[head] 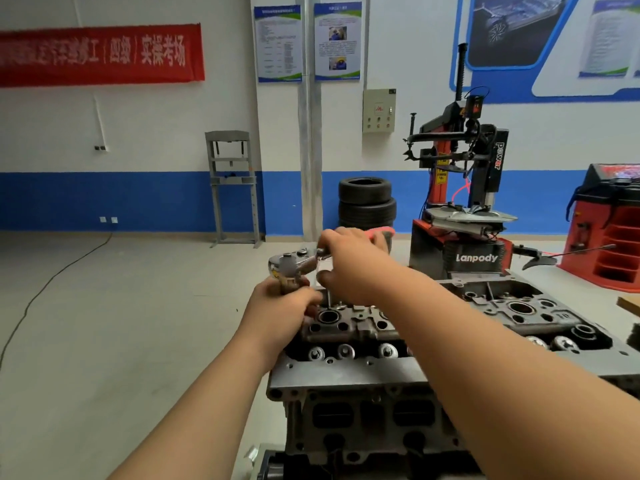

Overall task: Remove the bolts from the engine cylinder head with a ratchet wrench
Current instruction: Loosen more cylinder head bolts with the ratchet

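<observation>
Red banner (100,53): hanging on the wall at ten o'clock, its left end being cut off by the frame edge and its lettering blurring.

Grey press frame (233,185): standing against the wall at eleven o'clock.

Left hand (282,308): sitting just left of centre, its fingers curling round a rusty brown piece (290,284) under the wrench head. Whether this is a socket or a bolt cannot be told, the fingers hiding its lower end.

Ratchet wrench (294,262): lying level above the head's far left corner, its chrome head at ten o'clock of the right hand and directly above the left hand.

Right hand (349,263): grasping the wrench handle and covering most of it, only a red grip tip showing at one o'clock of the knuckles.

Cylinder head (349,374): grey cast metal with round bores and valve springs, stretching from centre to four o'clock under both forearms, which are hiding much of it.

Stacked tyres (367,202) and a red-and-black tyre changer (460,209): standing at one o'clock.
</observation>
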